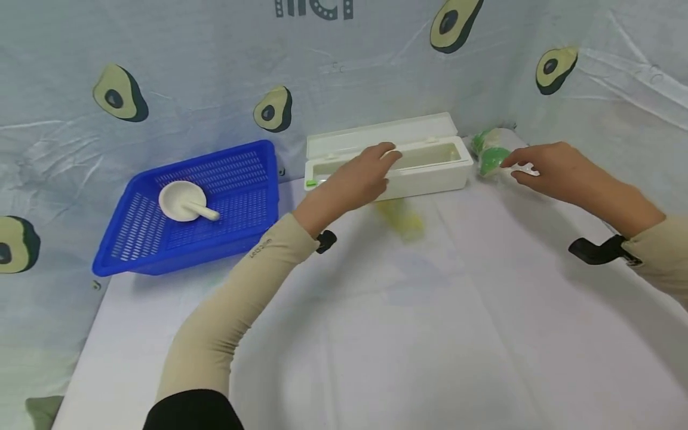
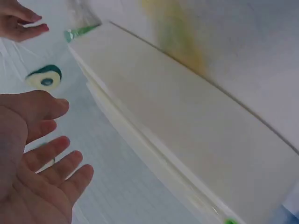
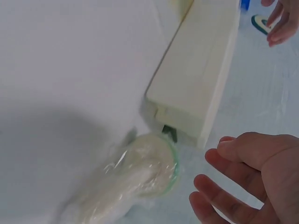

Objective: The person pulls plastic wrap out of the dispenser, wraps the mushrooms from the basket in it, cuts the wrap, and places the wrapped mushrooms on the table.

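A long white box [image 1: 430, 180] with its lid [image 1: 376, 134] raised at the back stands at the far side of the table. My left hand [image 1: 359, 179] hovers over its front, fingers loosely bent and holding nothing; in the left wrist view those fingers [image 2: 70, 163] are spread apart from the box. Beside the box's right end lies a clear plastic-wrapped bundle [image 1: 497, 156] with green patches, its contents unclear. Near it hangs my right hand [image 1: 564, 170], and the right wrist view shows a gap between its bent fingers [image 3: 229, 196] and the bundle [image 3: 135, 177].
A blue perforated basket [image 1: 236, 239] sits at the left, holding a white round bowl-like piece [image 1: 180, 200] with a handled utensil [image 1: 201, 210] on it. A curtain with avocado prints [image 1: 274, 110] hangs behind the white-covered table [image 1: 430, 346]. A yellow mark [image 1: 403, 221] shows on the cover.
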A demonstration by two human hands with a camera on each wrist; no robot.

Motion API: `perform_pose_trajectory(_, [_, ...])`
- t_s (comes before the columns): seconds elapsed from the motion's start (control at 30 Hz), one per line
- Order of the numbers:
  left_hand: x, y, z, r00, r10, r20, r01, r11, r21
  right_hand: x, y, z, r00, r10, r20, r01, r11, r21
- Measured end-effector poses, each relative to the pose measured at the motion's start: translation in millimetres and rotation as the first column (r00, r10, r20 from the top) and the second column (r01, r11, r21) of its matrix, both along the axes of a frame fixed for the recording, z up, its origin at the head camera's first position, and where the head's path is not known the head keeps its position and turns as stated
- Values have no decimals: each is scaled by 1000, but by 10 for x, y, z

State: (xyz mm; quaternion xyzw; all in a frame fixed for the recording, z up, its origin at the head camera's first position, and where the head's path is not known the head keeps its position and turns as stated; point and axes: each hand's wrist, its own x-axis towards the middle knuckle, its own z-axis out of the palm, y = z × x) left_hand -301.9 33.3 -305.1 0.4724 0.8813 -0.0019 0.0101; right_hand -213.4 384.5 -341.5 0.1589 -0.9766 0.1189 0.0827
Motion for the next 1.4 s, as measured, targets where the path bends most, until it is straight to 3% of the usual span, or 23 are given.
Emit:
perform_pose_trajectory(0.1, [-95,-313,86,999,25,41,-24,1000,-14,-17,-114,31,999,42,-30,-42,999,16])
perform_pose_trajectory(0.23, [-219,-643,170,996,8,85,-6,1000,-19,-65,-231,102,997,72,-40,-72,997,10])
perform_pose_trajectory(0.33, [-311,-795,214,993,-12,118,15,1000,-26,-132,-299,165,995,94,-30,-94,995,-9])
perform_pose_trajectory(0.43, [-401,-873,243,989,6,146,0,999,-41,-231,-364,222,988,148,-45,-148,989,-19])
perform_pose_trajectory(0.67, [-564,-898,245,960,122,253,-116,992,-39,-489,-515,386,961,275,-36,-276,961,-17])
perform_pose_trajectory(0.97, [-662,-871,186,929,157,335,-173,985,19,-790,-657,421,947,293,133,-294,956,-14])
perform_pose_trajectory(1.07, [-664,-815,160,921,175,347,-208,976,58,-887,-688,392,934,304,188,-304,952,-32])
perform_pose_trajectory(1.27, [-607,-642,87,929,217,299,-276,946,172,-1066,-746,345,906,337,255,-331,941,-68])
perform_pose_trajectory(1.4, [-542,-620,24,911,287,295,-352,915,198,-1180,-805,331,880,369,299,-359,929,-89])
